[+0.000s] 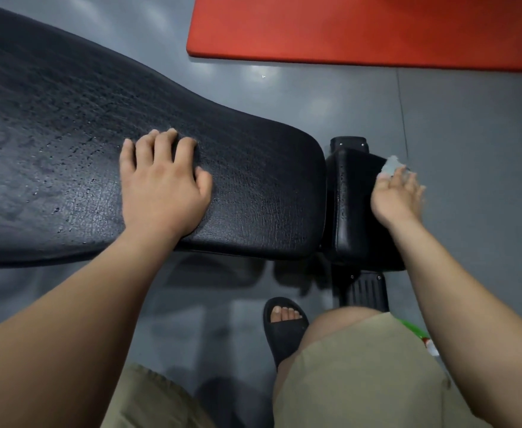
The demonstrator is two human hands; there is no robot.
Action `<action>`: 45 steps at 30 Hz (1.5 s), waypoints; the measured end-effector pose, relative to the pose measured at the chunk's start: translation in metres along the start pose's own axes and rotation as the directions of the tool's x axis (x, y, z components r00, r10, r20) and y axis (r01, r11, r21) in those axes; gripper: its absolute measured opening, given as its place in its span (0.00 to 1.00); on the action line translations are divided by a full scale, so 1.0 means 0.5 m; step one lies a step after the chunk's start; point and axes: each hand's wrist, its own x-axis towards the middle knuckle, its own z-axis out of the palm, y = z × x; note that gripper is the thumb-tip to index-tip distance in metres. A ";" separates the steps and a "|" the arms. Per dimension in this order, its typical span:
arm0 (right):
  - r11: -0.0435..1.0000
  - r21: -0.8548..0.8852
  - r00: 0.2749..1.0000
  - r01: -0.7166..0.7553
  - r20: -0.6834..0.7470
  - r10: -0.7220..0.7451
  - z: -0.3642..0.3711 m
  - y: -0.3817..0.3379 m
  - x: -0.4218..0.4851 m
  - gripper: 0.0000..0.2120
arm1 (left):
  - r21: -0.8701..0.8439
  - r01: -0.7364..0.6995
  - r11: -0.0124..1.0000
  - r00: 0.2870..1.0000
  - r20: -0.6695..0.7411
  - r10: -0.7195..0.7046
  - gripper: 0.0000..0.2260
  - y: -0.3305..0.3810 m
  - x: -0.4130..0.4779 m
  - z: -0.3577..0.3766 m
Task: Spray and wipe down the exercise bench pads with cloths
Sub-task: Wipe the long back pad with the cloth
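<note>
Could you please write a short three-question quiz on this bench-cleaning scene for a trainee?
1. True or false: the left hand rests flat on the long pad.
2. What do the right hand fingertips touch? A) cloth B) spray bottle C) brush
3. Fill in: the mat on the floor is ___.

Key: 1 true; 2 A; 3 red.

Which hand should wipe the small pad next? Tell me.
Right. The right hand has the cloth on the small pad; the left hand lies bare and flat on the big pad.
</note>
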 end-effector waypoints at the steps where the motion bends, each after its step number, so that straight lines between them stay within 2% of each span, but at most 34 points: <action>1: 0.997 -0.031 0.998 0.069 -0.001 -0.069 0.014 -0.016 -0.021 0.29 | 0.000 -0.002 1.000 1.000 -0.002 0.002 0.20 0.000 0.000 0.000; 4: 0.951 -0.089 0.955 0.296 0.031 -0.294 0.039 -0.018 -0.079 0.28 | -0.005 -0.005 1.000 1.000 -0.005 0.005 0.20 -0.001 -0.002 -0.001; 6: 0.926 -0.114 0.933 0.361 0.037 -0.359 0.028 0.016 -0.082 0.27 | -0.005 -0.005 1.000 1.000 -0.004 0.005 0.20 0.000 -0.002 -0.002; 8: 0.949 -0.114 0.956 0.294 0.023 -0.294 0.008 0.066 -0.061 0.26 | -0.006 -0.009 1.000 1.000 -0.004 0.009 0.20 0.001 -0.002 -0.003; 11: 0.996 -0.017 0.996 0.085 0.001 -0.085 0.001 0.110 -0.056 0.27 | -0.010 -0.005 1.000 1.000 -0.003 0.005 0.20 0.002 -0.001 -0.003; 13: 0.996 -0.018 0.996 0.082 -0.021 -0.083 0.021 0.092 -0.091 0.27 | -0.008 -0.006 1.000 1.000 -0.003 0.006 0.20 0.003 -0.002 -0.003; 15: 0.977 -0.042 0.978 0.209 -0.017 -0.210 0.048 0.056 -0.145 0.27 | -0.006 -0.007 1.000 1.000 -0.007 0.007 0.20 0.005 -0.002 -0.003; 18: 0.893 -0.081 0.897 0.442 0.030 -0.441 0.067 0.037 -0.206 0.27 | -0.009 -0.008 1.000 1.000 -0.015 0.007 0.19 0.006 -0.004 -0.003; 20: 0.851 -0.122 0.860 0.510 0.041 -0.509 0.057 0.065 -0.200 0.27 | -0.015 -0.007 1.000 1.000 -0.020 0.007 0.19 0.005 -0.005 -0.003; 22: 0.879 -0.125 0.887 0.460 0.007 -0.462 0.042 0.113 -0.175 0.27 | -0.021 -0.010 1.000 1.000 -0.020 0.010 0.19 0.005 -0.005 -0.002; 25: 0.967 -0.013 0.966 0.253 -0.054 -0.254 0.034 0.159 -0.167 0.27 | -0.013 -0.010 1.000 1.000 -0.025 0.009 0.19 0.004 -0.003 0.000; 27: 0.975 0.017 0.973 0.221 -0.070 -0.219 0.051 0.144 -0.195 0.27 | -0.013 -0.013 1.000 0.999 -0.029 0.012 0.19 0.004 -0.003 0.001; 29: 0.939 -0.020 0.937 0.343 -0.066 -0.344 0.071 0.113 -0.235 0.29 | -0.014 -0.013 1.000 0.999 -0.029 0.012 0.19 0.004 -0.003 0.000; 31: 0.854 -0.120 0.859 0.507 -0.010 -0.512 0.086 0.099 -0.264 0.29 | -0.011 -0.011 1.000 1.000 -0.025 0.010 0.19 0.003 -0.003 0.001; 33: 0.794 -0.188 0.810 0.579 0.017 -0.587 0.086 0.112 -0.265 0.28 | -0.011 -0.010 1.000 1.000 -0.022 0.009 0.19 0.001 -0.003 0.002; 35: 0.818 -0.192 0.833 0.542 -0.003 -0.553 0.074 0.140 -0.248 0.28 | -0.010 -0.012 1.000 1.000 -0.020 0.012 0.19 0.002 -0.004 0.002; 39: 0.936 -0.101 0.937 0.336 -0.064 -0.343 0.056 0.155 -0.208 0.29 | -0.006 -0.017 1.000 1.000 -0.013 0.016 0.19 0.002 -0.002 0.001; 45: 0.958 -0.042 0.958 0.285 -0.005 -0.286 0.032 0.039 -0.092 0.28 | 0.003 -0.013 1.000 1.000 -0.005 0.013 0.19 0.001 -0.001 0.001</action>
